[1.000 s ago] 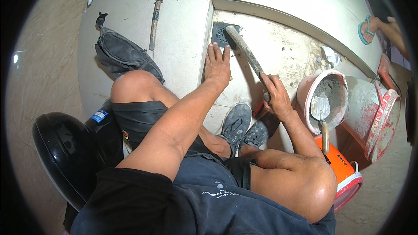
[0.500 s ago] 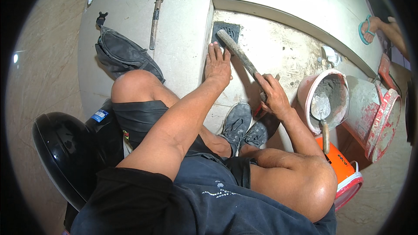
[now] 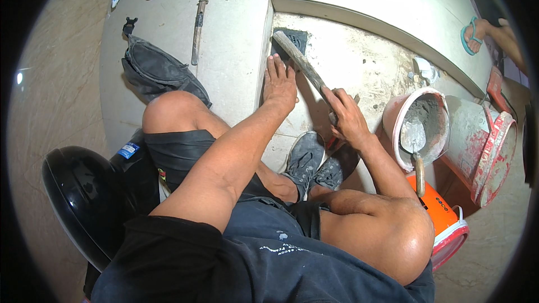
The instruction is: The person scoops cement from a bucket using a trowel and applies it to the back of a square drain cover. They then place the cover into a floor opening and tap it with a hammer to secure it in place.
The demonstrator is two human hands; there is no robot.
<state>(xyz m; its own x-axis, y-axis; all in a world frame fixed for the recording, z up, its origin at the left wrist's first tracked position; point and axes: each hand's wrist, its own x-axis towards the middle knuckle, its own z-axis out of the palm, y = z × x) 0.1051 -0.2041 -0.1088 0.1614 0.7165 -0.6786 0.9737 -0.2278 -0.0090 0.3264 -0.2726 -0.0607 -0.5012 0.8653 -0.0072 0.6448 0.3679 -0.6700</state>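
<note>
My right hand (image 3: 351, 116) is wrapped round what looks like a hammer, near its mostly hidden head. Its worn wooden handle (image 3: 303, 64) slants up and to the left, the free end over a dark square floor drain (image 3: 297, 39). Left of the handle, my left hand (image 3: 279, 86) rests flat with fingers spread, palm down at the left edge of the recessed floor (image 3: 342, 50). The fingertips reach close to the drain. What lies under the palm is hidden.
At right stand a bucket (image 3: 391, 126) of grey mortar with a trowel (image 3: 414, 137) across it, a tipped paint-stained bucket (image 3: 466, 140) and an orange bucket (image 3: 432, 207). A chisel (image 3: 198, 32) and black bag (image 3: 160, 70) lie left. Another person's sandalled foot (image 3: 474, 36) is upper right.
The wooden handle has shifted slightly up and to the left in my right hand's grip. My left hand has stayed almost in place.
</note>
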